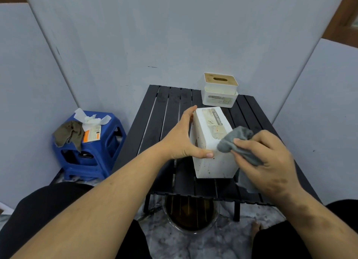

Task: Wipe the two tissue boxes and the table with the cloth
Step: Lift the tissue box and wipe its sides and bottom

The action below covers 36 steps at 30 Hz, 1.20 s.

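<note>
A white tissue box (pixel 209 152) lies on its side in the middle of the black slatted table (pixel 164 113), its label facing up and brown specks on its near face. My left hand (pixel 184 138) grips the box's left end, thumb on the near corner and fingers over the far edge. My right hand (pixel 269 161) holds a bunched grey cloth (pixel 236 140) against the box's upper right edge. A second white tissue box (pixel 219 92) with a wooden lid stands upright at the table's far right.
A blue plastic stool (pixel 89 152) stands left of the table, carrying a brown rag (pixel 69 134), crumpled tissues and an orange packet. A clear bowl (pixel 190 218) of dark liquid sits on the floor under the table's near edge. Grey panels wall in the area.
</note>
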Available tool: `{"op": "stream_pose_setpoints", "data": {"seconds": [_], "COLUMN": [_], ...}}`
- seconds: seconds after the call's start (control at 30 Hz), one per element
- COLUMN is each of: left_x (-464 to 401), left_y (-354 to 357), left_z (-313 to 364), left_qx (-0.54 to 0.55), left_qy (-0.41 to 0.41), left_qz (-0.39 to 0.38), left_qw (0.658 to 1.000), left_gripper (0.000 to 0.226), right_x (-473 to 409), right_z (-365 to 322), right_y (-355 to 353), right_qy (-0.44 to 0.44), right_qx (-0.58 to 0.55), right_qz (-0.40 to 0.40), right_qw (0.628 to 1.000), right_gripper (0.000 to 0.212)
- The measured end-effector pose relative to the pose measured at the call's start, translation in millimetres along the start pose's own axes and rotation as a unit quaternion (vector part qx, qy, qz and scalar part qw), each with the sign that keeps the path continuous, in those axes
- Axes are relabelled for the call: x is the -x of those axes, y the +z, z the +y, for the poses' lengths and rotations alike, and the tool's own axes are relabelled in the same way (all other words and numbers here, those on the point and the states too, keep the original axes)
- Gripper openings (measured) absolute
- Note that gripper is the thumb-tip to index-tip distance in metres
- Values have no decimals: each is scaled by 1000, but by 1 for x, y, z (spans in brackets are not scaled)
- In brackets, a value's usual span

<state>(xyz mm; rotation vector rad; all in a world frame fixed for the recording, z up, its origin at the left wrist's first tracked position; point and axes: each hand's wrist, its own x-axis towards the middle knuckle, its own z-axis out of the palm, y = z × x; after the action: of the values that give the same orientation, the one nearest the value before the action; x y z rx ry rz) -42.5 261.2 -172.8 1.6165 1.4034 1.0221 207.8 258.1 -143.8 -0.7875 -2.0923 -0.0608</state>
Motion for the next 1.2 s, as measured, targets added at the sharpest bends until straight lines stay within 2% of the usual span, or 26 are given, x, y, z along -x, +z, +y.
{"op": "stream_pose_setpoints", "data": {"seconds": [0.23,0.47,0.63,0.8,0.97,1.0,1.1,1.13,1.2], "left_x": [1,1,0,1,0,1,2,2,2], "left_y": [1,3,0,0,-1,-2,0,2,5], "left_z": [6,7,6,6,7,7,9,9,9], "left_qx": [-6,-10,-21,-14,-22,-21,-17,-18,-17], "left_qy": [7,3,2,-6,2,1,-1,0,0], "left_qz": [-4,0,-6,-5,-14,-15,-23,-28,-39], "left_qw": [1000,1000,1000,1000,1000,1000,1000,999,999], "left_gripper": [145,146,145,145,146,146,145,145,146], "right_x": [7,16,20,22,19,16,-5,-17,-43], "right_z": [-31,-9,-25,-3,-20,-19,-6,1,13], "right_y": [26,11,27,12,23,21,1,-4,-5], "right_qy": [-14,28,-15,33,-40,-21,121,148,135], "right_qx": [29,46,33,61,54,38,-48,-65,-71], "right_qz": [28,64,31,53,13,18,44,21,-79], "right_qw": [999,996,999,996,998,999,990,987,985], "right_gripper": [13,13,9,9,10,12,19,20,20]}}
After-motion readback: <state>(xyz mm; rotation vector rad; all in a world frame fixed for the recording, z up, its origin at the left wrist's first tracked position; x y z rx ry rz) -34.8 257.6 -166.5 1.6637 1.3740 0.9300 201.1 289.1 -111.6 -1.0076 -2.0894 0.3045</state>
